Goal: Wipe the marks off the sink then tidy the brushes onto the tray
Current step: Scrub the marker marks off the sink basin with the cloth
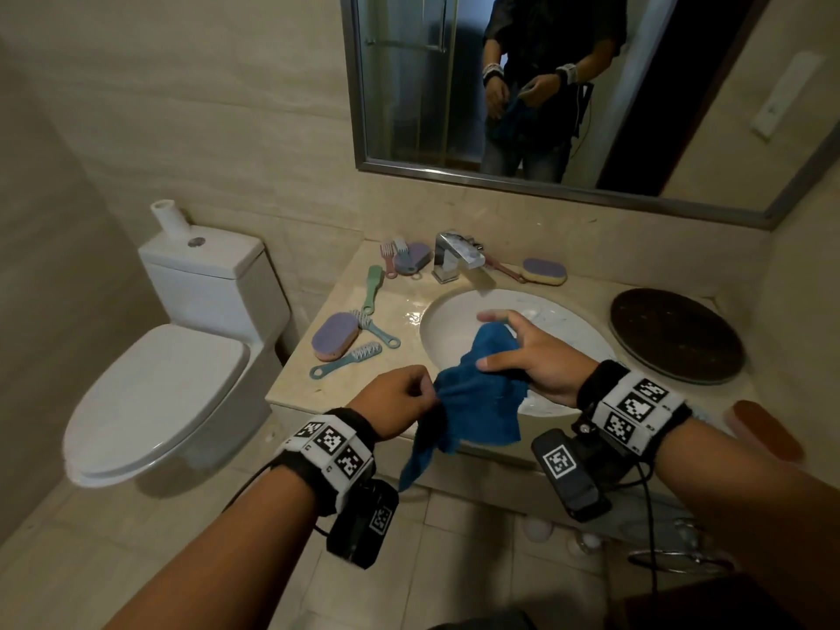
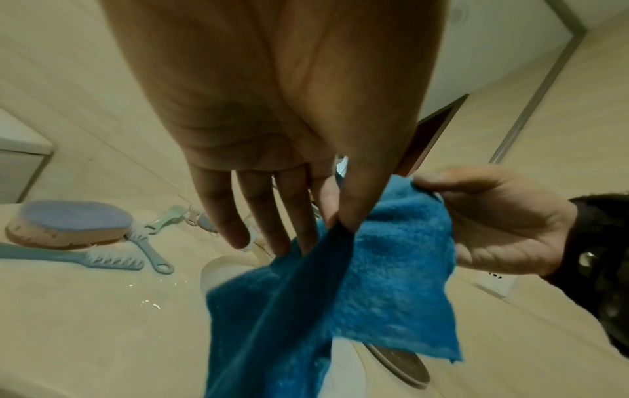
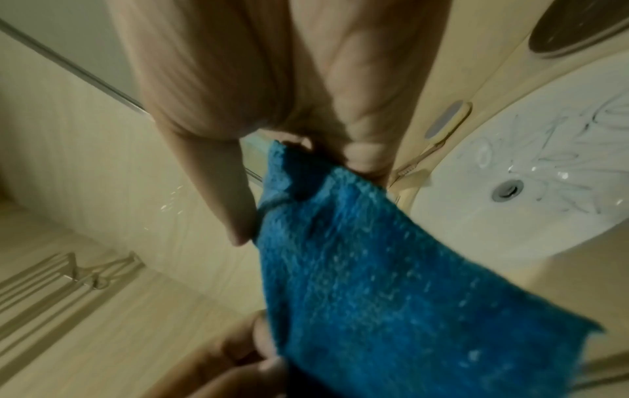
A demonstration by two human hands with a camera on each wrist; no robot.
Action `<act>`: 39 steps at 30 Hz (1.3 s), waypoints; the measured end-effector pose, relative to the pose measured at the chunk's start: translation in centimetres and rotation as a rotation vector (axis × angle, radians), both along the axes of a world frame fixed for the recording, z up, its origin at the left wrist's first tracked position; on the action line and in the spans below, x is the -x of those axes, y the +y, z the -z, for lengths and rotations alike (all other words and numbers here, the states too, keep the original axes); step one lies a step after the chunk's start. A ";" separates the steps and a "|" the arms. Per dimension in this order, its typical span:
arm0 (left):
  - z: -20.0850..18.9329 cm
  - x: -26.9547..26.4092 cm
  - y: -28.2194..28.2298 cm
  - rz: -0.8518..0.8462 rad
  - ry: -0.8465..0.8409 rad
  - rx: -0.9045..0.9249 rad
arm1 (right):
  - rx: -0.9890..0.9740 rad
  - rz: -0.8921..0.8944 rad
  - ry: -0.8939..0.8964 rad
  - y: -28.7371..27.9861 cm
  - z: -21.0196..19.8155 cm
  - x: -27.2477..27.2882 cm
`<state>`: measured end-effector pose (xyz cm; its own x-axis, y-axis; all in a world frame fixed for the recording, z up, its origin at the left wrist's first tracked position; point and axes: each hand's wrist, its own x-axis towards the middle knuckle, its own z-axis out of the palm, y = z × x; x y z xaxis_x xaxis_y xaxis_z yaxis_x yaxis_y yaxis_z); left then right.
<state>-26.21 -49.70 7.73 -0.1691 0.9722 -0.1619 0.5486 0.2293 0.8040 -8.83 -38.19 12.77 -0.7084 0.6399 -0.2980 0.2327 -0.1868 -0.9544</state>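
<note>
A blue cloth (image 1: pixel 477 393) hangs between both hands over the front rim of the white sink (image 1: pixel 454 325). My left hand (image 1: pixel 427 391) pinches one edge of the cloth (image 2: pixel 374 282) between thumb and fingertips (image 2: pixel 347 220). My right hand (image 1: pixel 484 341) grips the upper corner of the cloth (image 3: pixel 374 269). Dark scribbled marks (image 3: pixel 561 134) cover the basin around the drain (image 3: pixel 507 189). Green (image 1: pixel 373 288) and blue (image 1: pixel 345 359) brushes and a purple scrub pad (image 1: pixel 335 336) lie on the counter to the left. A dark round tray (image 1: pixel 677 334) sits to the right.
A chrome faucet (image 1: pixel 450 256) stands behind the basin, with more brushes (image 1: pixel 400 256) to its left and a yellow-purple scrub pad (image 1: pixel 544 271) to its right. A toilet (image 1: pixel 182 356) stands at the left. A mirror (image 1: pixel 545 84) hangs above the counter.
</note>
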 end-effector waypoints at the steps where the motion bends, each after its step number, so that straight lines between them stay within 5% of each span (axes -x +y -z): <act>1: -0.2 0.1 0.0 -0.012 0.023 -0.017 | -0.074 -0.020 -0.030 0.3 0.1 -0.3; 6: -1.1 -0.3 0.4 0.033 -0.053 -0.032 | -0.289 -0.178 -0.140 0.9 -0.3 -0.7; 14: -1.1 0.8 1.1 0.047 0.182 0.040 | -0.912 -0.186 -0.565 2.6 0.3 -1.5; 17: -1.0 0.8 0.8 0.072 0.296 0.102 | -0.952 -0.176 -0.622 3.0 0.7 -1.6; 21: -1.4 0.0 1.2 0.013 0.246 0.129 | -0.944 -0.148 -0.623 2.6 1.0 -0.5; 26: -2.1 -1.2 1.9 -0.153 -0.377 0.198 | -0.751 -0.165 -0.410 1.1 1.1 0.5; 30: -2.7 -1.3 2.2 -0.239 -0.580 0.161 | -0.742 -0.323 -0.407 -0.1 1.7 0.6; 35: -2.1 -0.8 2.3 -0.235 -0.404 0.033 | -0.639 -0.445 -0.312 0.0 1.9 0.0; 39: -1.8 -0.5 2.6 -0.224 -0.338 -0.009 | -0.781 -0.231 -0.257 0.4 1.4 -0.4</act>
